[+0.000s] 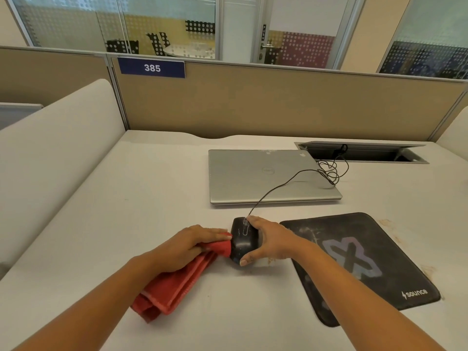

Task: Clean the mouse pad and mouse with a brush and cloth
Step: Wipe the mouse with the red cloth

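Risk first: the mouse [243,240] is tethered by its cable [278,188], which runs up over the closed laptop [266,176] in a loose tangle. If I twist or lift the mouse too far, I reckon that cable drags across the lid or snags. Push too hard with the cloth [174,285] and the mouse could skid right, onto the dusty mouse pad [359,264] just beside it, and pick the dirt back up.

Now my hands. My right hand [272,243] clamps the mouse from its right side, forefinger at the cable end and thumb at the near end, bracing it on the table [152,186]. My left hand [187,245] lies on the red cloth with the fingers fairly straight, pressing its front fold against the mouse's left flank; the rest of the cloth trails back under my wrist. The pad looks streaked and unwiped. No brush in sight.
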Demonstrator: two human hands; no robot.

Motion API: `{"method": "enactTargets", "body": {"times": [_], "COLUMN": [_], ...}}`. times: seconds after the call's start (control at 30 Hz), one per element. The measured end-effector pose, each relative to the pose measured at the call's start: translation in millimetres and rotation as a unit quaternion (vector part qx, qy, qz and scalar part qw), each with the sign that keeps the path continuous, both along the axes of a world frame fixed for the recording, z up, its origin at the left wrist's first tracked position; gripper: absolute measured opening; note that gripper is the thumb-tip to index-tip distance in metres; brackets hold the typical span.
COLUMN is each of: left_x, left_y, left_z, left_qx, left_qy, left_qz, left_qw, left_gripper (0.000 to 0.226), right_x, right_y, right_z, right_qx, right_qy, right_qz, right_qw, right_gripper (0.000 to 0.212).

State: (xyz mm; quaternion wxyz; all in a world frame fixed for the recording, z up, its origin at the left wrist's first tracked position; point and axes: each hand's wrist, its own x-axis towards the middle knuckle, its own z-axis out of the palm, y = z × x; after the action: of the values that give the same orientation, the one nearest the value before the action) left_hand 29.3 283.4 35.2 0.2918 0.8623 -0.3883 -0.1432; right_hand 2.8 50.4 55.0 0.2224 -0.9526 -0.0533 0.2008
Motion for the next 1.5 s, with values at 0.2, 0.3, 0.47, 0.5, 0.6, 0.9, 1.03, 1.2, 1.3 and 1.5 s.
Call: {"method": "enactTargets", "body": {"times": [0.2, 0.3, 0.47, 0.5, 0.6, 0.9, 1.03, 1.2, 1.3, 1.5], "left_x": [13, 20, 33, 34, 28, 18, 13, 2, -3, 1], "left_y": [-12, -30, -51, -53, -57, -49, -44, -39, -35, -22], "left_z": [5, 10, 4, 3, -2, -10, -11, -16, -16, -11], "left_qx": [-0.177, -0.174, -0.039, -0.007, 0.087, 0.069, 0.03, -0.009, -0.015, 0.011], "left_qy": [0.067, 0.049, -0.017, -0.017, -0.061, -0.104, -0.117, -0.131, -0.128, -0.161], "left_qz": [0.182, 0.206, 0.154, 0.151, 0.1, 0.049, -0.011, -0.046, -0.063, -0.104], "left_qw": [0.965, 0.962, 0.987, 0.988, 0.989, 0.991, 0.993, 0.99, 0.99, 0.982], "left_gripper": [0.038, 0.035, 0.044, 0.048, 0.067, 0.05, 0.058, 0.055, 0.061, 0.056], "right_x": [2, 4, 6, 6, 8, 8, 8, 7, 4, 4], "right_y": [-1, -2, -3, -4, -4, -4, -4, -2, -1, -2], "right_z": [1, 0, -4, -5, -6, -6, -5, -2, 0, 0], "right_qx": [0.008, 0.005, 0.032, 0.038, 0.04, 0.013, -0.006, -0.003, 0.002, -0.003], "right_qy": [0.009, 0.008, 0.003, 0.001, -0.005, -0.009, 0.001, 0.007, 0.011, 0.007], "right_qz": [0.007, 0.01, 0.014, 0.013, 0.013, 0.015, 0.02, 0.019, 0.018, 0.018], "right_qw": [1.0, 1.0, 0.999, 0.999, 0.999, 1.0, 1.0, 1.0, 1.0, 1.0], "right_gripper": [0.113, 0.114, 0.113, 0.109, 0.1, 0.105, 0.115, 0.116, 0.114, 0.113]}}
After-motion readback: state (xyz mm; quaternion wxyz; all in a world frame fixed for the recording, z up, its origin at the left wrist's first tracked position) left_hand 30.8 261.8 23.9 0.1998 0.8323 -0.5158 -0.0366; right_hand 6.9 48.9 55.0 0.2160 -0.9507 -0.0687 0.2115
